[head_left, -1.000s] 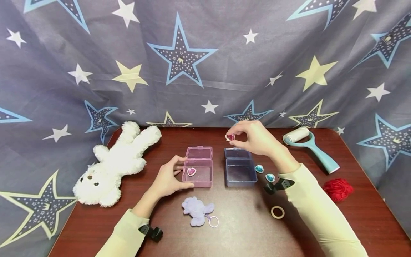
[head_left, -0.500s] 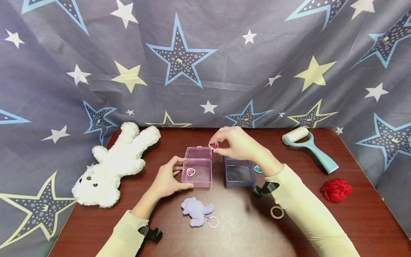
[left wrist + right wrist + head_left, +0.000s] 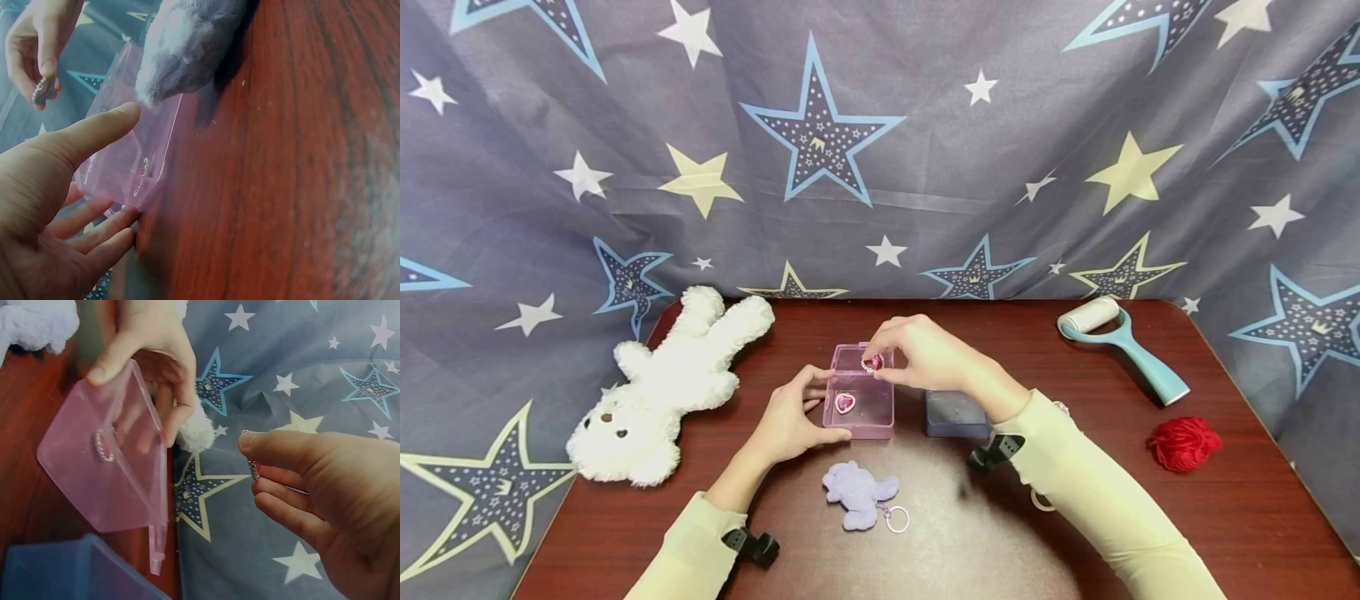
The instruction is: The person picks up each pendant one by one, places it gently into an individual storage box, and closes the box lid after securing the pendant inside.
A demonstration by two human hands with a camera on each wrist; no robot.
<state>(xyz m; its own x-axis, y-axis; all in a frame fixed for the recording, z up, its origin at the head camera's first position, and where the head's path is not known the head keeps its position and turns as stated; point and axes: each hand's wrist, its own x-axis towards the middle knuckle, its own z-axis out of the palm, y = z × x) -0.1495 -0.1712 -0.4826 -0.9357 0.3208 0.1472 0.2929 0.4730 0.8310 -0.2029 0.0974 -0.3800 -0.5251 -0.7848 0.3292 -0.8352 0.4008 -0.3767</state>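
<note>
A pink see-through plastic box (image 3: pixel 872 417) stands with its lid tipped back. My left hand (image 3: pixel 796 417) grips its left side, thumb at the front corner and fingers toward the back. Inside lies a pink heart-shaped gem (image 3: pixel 845 403) with a pale beaded rim. Over the box's lid, my right hand (image 3: pixel 928 354) pinches a second, deeper pink heart-shaped gem (image 3: pixel 872 363) between thumb and fingers. In the right wrist view this gem (image 3: pixel 254 469) appears edge-on. A dark blue see-through box (image 3: pixel 957 415) stands to the right, its lid hidden behind my right hand.
A lavender plush keyring (image 3: pixel 859 496) lies in front of the pink box. A white plush bear (image 3: pixel 673 383) lies left. Toward the right are a lint roller (image 3: pixel 1131 346), red yarn (image 3: pixel 1185 443) and a ring (image 3: pixel 1042 500) partly under my sleeve. A star-patterned curtain (image 3: pixel 880 167) hangs behind the table.
My right hand has moved left and down with the pinched gem, from above the blue box to over the pink box's lid. My left hand has stayed on the pink box.
</note>
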